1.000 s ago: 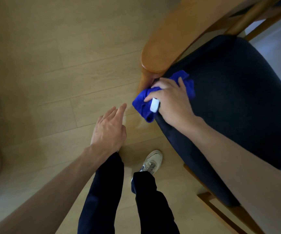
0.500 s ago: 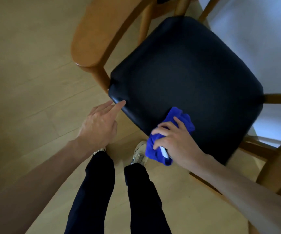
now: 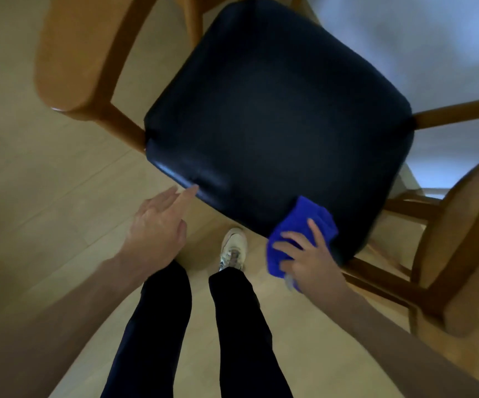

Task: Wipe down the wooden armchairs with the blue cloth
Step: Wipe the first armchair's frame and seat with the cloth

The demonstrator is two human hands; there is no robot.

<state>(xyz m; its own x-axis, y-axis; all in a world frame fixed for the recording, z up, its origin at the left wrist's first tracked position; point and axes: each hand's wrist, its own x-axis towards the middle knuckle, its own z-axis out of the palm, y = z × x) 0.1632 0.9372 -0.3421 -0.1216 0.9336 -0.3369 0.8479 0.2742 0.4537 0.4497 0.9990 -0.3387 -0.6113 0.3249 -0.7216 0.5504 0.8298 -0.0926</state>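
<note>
A wooden armchair with a dark padded seat (image 3: 275, 119) fills the upper middle of the head view. Its left armrest (image 3: 74, 56) curves at the upper left and its right armrest (image 3: 462, 239) sits at the right. My right hand (image 3: 310, 259) grips a bunched blue cloth (image 3: 298, 225) and presses it against the seat's front right edge. My left hand (image 3: 158, 228) hovers empty with fingers apart, its fingertips at the seat's front left edge.
Pale wooden floorboards (image 3: 45, 196) lie all around. My legs in dark trousers (image 3: 160, 326) and one white shoe (image 3: 234, 248) stand just in front of the seat. A wooden rail (image 3: 459, 110) runs off to the right, with a pale surface behind it.
My right hand carried the cloth from the left armrest's front post across to the seat's front right edge. The view swung over the chair. My left hand stayed open near the front left corner.
</note>
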